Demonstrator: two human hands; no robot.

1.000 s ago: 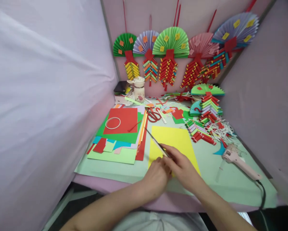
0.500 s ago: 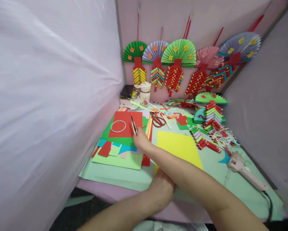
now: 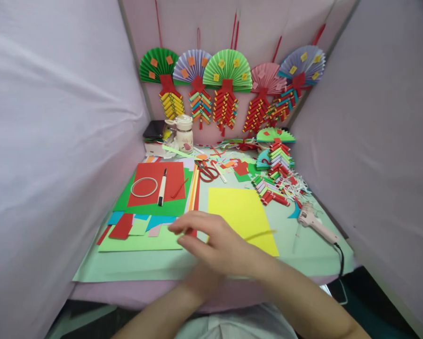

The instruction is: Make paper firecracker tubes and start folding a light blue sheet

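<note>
My right hand (image 3: 214, 245) hovers with its fingers spread and nothing in them, over the near left corner of a yellow paper sheet (image 3: 237, 212). My left hand (image 3: 200, 282) sits under the right wrist at the table's front edge, blurred, with its fingers hidden. A black-and-white pen (image 3: 162, 187) lies on a red sheet (image 3: 172, 176) beside a white ring (image 3: 144, 187), apart from both hands. A thin yellow strip (image 3: 264, 233) lies at the yellow sheet's near edge.
Red-handled scissors (image 3: 207, 172) lie behind the yellow sheet. A pink glue gun (image 3: 313, 221) with its cord lies at the right. Rolled paper pieces (image 3: 273, 183) are piled at the back right, and a jar (image 3: 185, 134) stands at the back. Paper fans (image 3: 227, 70) hang on the wall. Cloth walls close both sides.
My right hand carried the pen left to the red sheet, left it there and drew back toward the yellow sheet, now empty. The left hand stayed at the front edge.
</note>
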